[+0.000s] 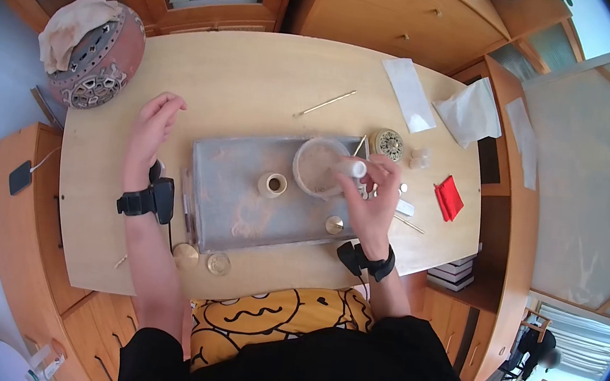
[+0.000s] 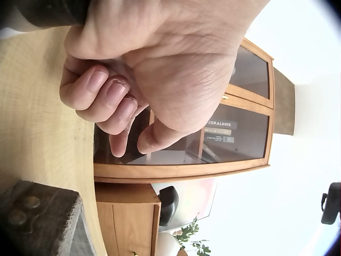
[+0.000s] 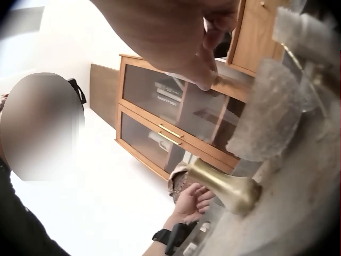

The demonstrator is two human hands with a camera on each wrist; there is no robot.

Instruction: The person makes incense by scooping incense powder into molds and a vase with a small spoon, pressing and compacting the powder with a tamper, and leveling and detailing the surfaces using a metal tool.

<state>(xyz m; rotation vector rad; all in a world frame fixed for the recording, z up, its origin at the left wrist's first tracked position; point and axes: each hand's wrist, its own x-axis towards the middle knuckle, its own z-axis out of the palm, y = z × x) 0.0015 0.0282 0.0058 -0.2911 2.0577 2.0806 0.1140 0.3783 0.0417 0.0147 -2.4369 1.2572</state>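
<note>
My right hand (image 1: 375,200) pinches a small white bottle (image 1: 355,168) between thumb and fingertips, over the right side of a round bowl (image 1: 296,175) of pale powder. The bowl stands in a shallow grey tray (image 1: 217,217). Left of the bowl in the tray is a small cream pot (image 1: 272,185) with a dark opening. A brass tool with a flared base (image 3: 226,186) stands near the bowl in the right wrist view. My left hand (image 1: 153,128) hangs beyond the tray's left side, fingers loosely curled and holding nothing.
A carved reddish pot (image 1: 127,51) with a cloth on top stands at the far left. An openwork brass lid (image 1: 386,146) and a red pouch (image 1: 449,198) lie right of the bowl. A thin brass stick (image 1: 324,104) lies behind the tray; white paper (image 1: 410,95) lies farther right.
</note>
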